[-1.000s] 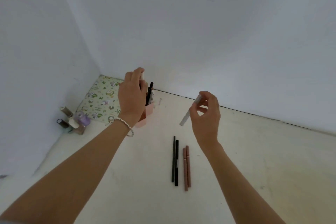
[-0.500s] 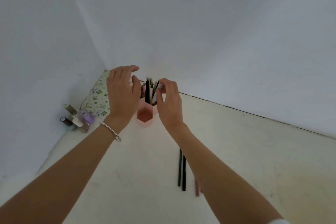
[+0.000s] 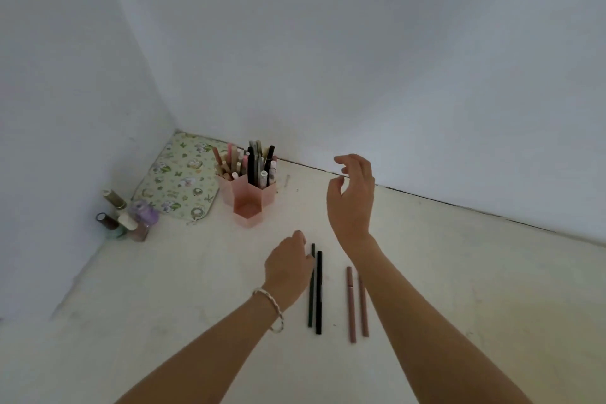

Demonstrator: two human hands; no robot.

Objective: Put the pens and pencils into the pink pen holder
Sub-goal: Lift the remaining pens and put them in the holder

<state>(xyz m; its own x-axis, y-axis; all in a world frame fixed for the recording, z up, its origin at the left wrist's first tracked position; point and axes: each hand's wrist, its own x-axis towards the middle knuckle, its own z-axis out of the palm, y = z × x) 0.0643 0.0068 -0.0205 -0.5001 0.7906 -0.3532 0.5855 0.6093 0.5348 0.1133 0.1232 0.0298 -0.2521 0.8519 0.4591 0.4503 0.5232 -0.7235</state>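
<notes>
The pink pen holder (image 3: 248,203) stands near the wall corner, its back compartments full of several pens and pencils, its front compartment empty. Two dark pens (image 3: 318,292) lie side by side on the pale surface, with two brown-pink pens (image 3: 351,305) just right of them. My left hand (image 3: 288,264) is low over the surface, fingers touching the upper end of the leftmost dark pen; whether it grips the pen is unclear. My right hand (image 3: 352,193) hovers in the air right of the holder, fingers spread, holding nothing.
A floral fabric pouch (image 3: 178,182) lies in the corner left of the holder. Small bottles (image 3: 126,220) stand against the left wall. White walls close the space at the left and back.
My right hand let the white pen go into the holder and pulled back to the right. My left hand left the holder and dropped to the dark pens.
</notes>
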